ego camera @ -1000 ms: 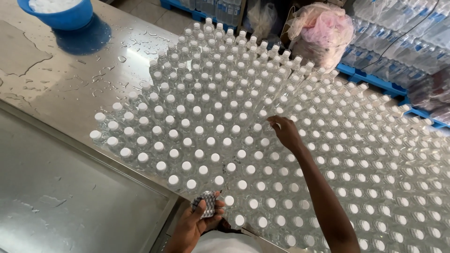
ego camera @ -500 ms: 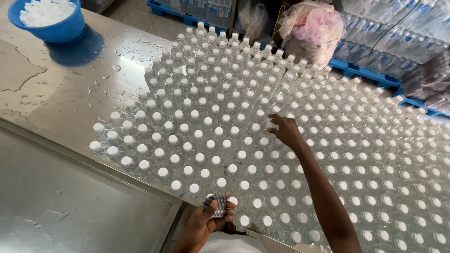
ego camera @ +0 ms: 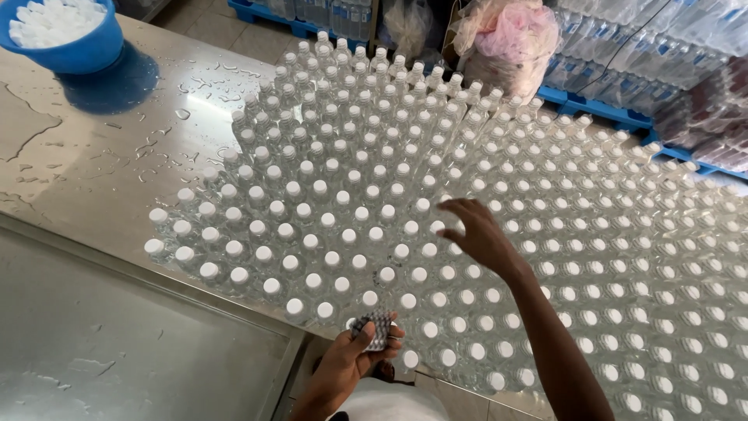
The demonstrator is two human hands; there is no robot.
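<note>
Several clear plastic bottles with white caps (ego camera: 374, 195) stand packed upright on a wet steel table (ego camera: 86, 179). My right hand (ego camera: 479, 234) reaches over the caps near the middle of the group, fingers spread and slightly curled, holding nothing. At the table's near edge my left hand (ego camera: 362, 355) grips a small grey patterned stack of seal sleeves (ego camera: 374, 327), thumb on top. Both hands are above or beside the bottles' caps.
A blue bowl of white caps (ego camera: 66, 31) sits at the far left corner. A pink-filled plastic bag (ego camera: 506, 39) stands behind the table. Blue pallets with wrapped bottle packs (ego camera: 662, 47) line the back right. A lower steel surface (ego camera: 117, 351) lies to my left.
My right hand has drawn back toward me and to the right over the caps, its fingers spreading. The left hand keeps the small grey stack at the table's edge.
</note>
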